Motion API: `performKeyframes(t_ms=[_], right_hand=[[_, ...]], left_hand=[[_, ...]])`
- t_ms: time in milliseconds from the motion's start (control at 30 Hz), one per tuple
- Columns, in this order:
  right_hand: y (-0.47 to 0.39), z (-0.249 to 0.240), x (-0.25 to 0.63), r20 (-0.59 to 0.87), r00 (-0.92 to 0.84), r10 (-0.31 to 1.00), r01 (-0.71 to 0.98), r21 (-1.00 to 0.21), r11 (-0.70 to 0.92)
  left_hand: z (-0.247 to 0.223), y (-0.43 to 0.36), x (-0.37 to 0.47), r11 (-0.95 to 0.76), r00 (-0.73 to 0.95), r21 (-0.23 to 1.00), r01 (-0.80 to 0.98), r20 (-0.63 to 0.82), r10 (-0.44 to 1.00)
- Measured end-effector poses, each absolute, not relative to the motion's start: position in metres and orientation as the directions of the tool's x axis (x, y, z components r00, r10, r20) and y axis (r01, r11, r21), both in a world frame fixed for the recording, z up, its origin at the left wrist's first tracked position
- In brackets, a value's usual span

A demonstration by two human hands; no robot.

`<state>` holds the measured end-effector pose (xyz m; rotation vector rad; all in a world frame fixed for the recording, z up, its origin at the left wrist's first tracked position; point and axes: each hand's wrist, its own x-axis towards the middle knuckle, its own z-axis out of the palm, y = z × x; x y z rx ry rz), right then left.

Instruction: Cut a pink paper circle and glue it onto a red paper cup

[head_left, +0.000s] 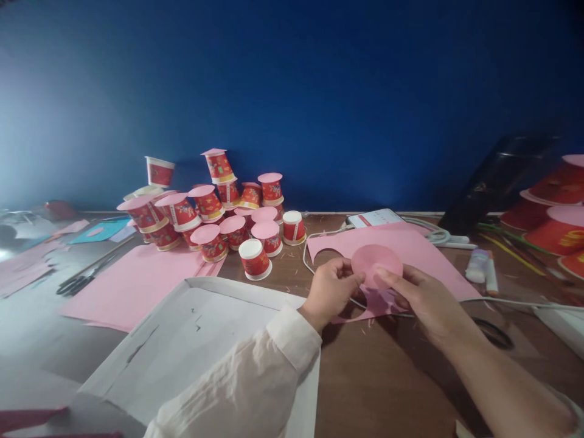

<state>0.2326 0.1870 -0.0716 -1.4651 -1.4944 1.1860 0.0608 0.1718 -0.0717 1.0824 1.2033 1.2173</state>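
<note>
Between my two hands I hold up a pink paper circle (pixel 371 260). My left hand (pixel 331 289) pinches its left edge between thumb and fingers. On the right edge, my right hand (pixel 422 298) has its thumb on the face of the circle and its fingers behind. Below and behind lies a larger pink sheet (pixel 424 255) with curved cut-outs along its edges. To the left stand several red paper cups, many topped with pink circles; two nearer ones, a front cup (pixel 255 260) and another cup (pixel 293 228), show white bases upward.
A white box lid (pixel 219 310) lies at front left, beside stacked pink sheets (pixel 137 280) and black-handled scissors (pixel 79 280). A phone (pixel 374 218), a white cable (pixel 524 302) and a glue stick (pixel 477 264) are on the table. More red cups (pixel 554 228) stand far right.
</note>
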Motion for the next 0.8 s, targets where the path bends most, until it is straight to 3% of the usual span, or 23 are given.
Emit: performKeyframes(t_ms=[167, 300, 400, 500, 800], right_hand=[[0.1849, -0.076, 0.2245, -0.181, -0.11, 0.977, 0.132, -0.977, -0.166], [0.1829, -0.0719, 0.2233, -0.182, -0.045, 0.982, 0.167, -0.971, -0.172], [0.1821, -0.0682, 0.225, -0.186, -0.007, 0.983, 0.222, -0.958, -0.179], [0.1819, -0.0688, 0.226, -0.177, -0.028, 0.984, 0.229, -0.959, -0.166], [0.1816, -0.0713, 0.2235, -0.202, -0.117, 0.972, 0.148, -0.972, -0.184]], left_hand=[[-0.0762, 0.1691, 0.0663, 0.028, 0.012, 0.994, -0.102, -0.027, 1.0], [-0.0781, 0.1676, 0.0673, 0.04, 0.019, 0.994, -0.103, -0.039, 0.999], [-0.0775, 0.1665, 0.0658, 0.075, 0.048, 0.997, -0.006, -0.074, 0.996], [-0.0775, 0.1663, 0.0645, 0.12, 0.082, 0.99, 0.079, -0.126, 0.989], [-0.0787, 0.1689, 0.0635, 0.143, 0.01, 0.986, 0.088, -0.144, 0.989]])
